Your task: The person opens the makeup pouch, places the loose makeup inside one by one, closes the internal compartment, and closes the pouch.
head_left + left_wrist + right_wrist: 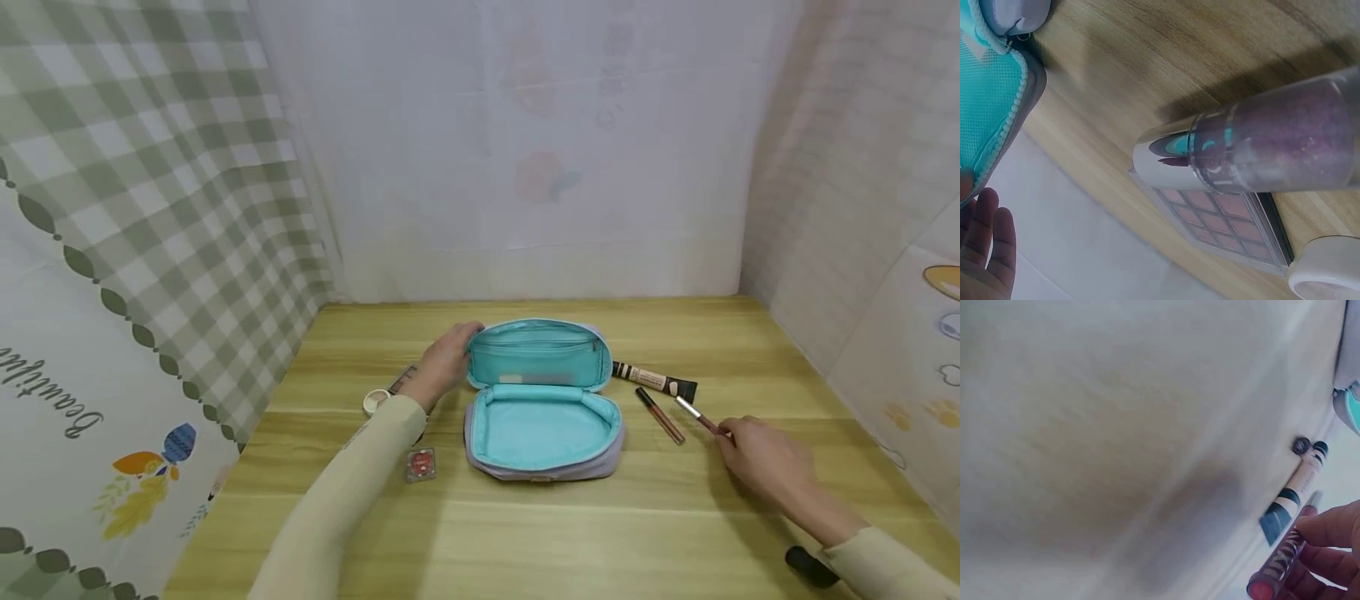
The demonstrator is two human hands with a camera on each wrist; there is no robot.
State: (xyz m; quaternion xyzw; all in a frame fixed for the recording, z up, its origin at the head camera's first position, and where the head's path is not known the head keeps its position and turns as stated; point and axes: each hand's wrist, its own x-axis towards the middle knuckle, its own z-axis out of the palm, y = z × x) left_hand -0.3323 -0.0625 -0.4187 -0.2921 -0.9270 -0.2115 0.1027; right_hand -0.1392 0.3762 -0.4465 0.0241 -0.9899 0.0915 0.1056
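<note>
Two grips occupy us: our right hand [768, 458] pinches the slim tube [1282, 560], right of the pouch [546, 432], probably light, stiff and slippery, best held mid-barrel; our left hand [444, 364] pinches the pouch's soft-looking lid [542, 357].

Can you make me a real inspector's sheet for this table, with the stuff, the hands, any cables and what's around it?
Surface: wood-look table, pale with grain lines.
Job's things: pouch, open, turquoise lining showing; silver-ended tube, held.
Clutter, left of pouch: clear red case, white pot, palette, purplish bottle.
Clutter, right: black-and-cream tube, slim tube, black object (can't tell what).
Left hand: pinches the raised lid's edge.
Right hand: holds the silver-ended tube.
Cables: nothing seen.
Surroundings: green checked cloth left, pale sheet behind.
</note>
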